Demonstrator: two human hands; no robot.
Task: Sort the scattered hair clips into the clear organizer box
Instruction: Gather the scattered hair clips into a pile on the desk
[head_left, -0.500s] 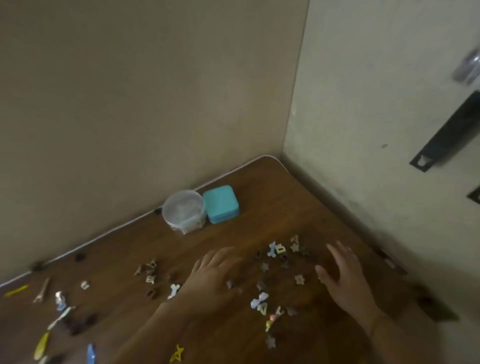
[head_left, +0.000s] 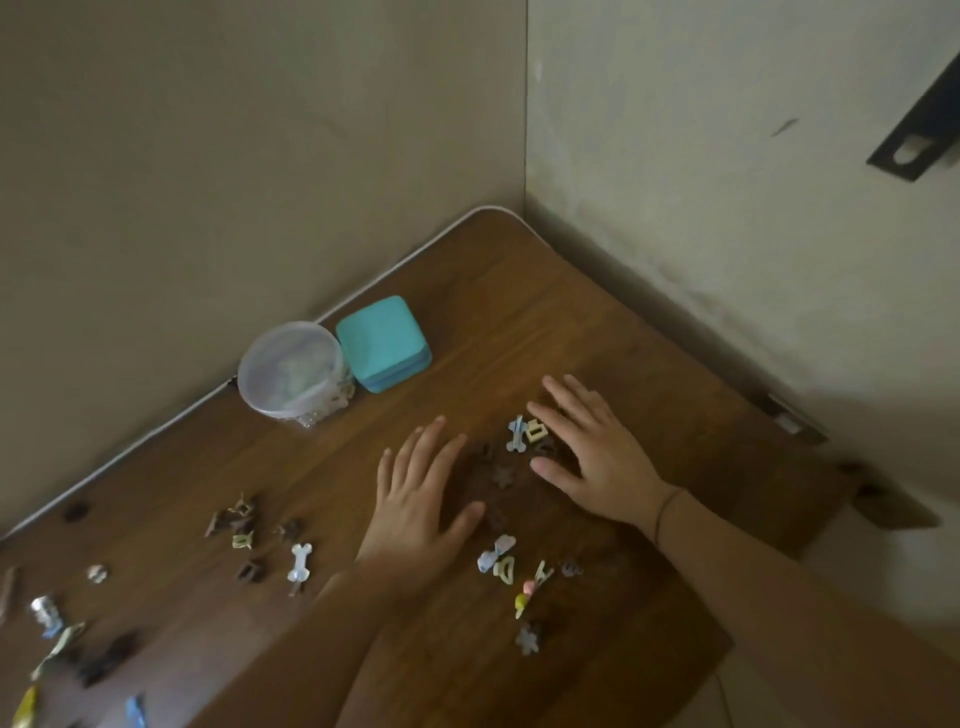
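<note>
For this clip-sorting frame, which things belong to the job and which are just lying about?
Job:
- scattered hair clips on the table, between and around the hands
- white bone-shaped clip
- round clear container, probably the organizer
- left hand and right hand, both flat, gripping nothing

Lying about:
- teal square box
- black bracket on the wall
- wooden table

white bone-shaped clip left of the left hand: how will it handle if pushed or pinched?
The bone clip lies flat on the wooden table, so a push would probably slide it, not roll it. It looks small, rigid and likely light. Its narrow middle should suit a pinch; neighbouring dark clips may get nudged.
</note>
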